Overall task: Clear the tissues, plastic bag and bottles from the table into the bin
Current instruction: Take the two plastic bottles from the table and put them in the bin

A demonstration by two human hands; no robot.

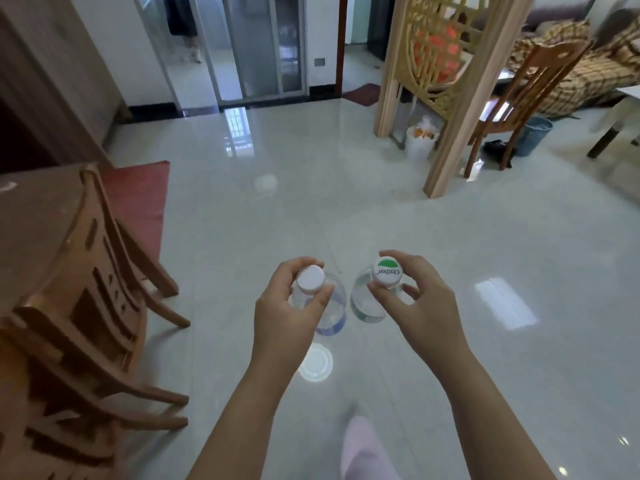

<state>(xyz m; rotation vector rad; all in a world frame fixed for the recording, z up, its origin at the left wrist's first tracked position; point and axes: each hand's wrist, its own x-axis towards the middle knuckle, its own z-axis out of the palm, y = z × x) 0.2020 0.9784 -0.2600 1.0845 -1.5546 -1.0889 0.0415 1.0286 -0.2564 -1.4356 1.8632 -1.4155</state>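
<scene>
My left hand [287, 306] grips a clear plastic bottle with a plain white cap [332, 306] by its neck, hanging upright over the tiled floor. My right hand [419, 299] holds a second clear bottle [367, 303] the same way; its white cap carries a green mark and lettering. The two bottles hang side by side, a little apart. A white bin lined with a bag [420, 140] stands far ahead by the wooden screen. A blue mesh bin [535, 135] stands further right, behind a chair.
A brown table [31, 230] and a wooden chair [90, 299] fill the left side. A carved wooden screen [446, 81] and another chair [512, 109] stand ahead on the right. A red mat [138, 202] lies left. Another person's legs [183, 26] show beyond the glass door. My pink slipper [363, 448] is below.
</scene>
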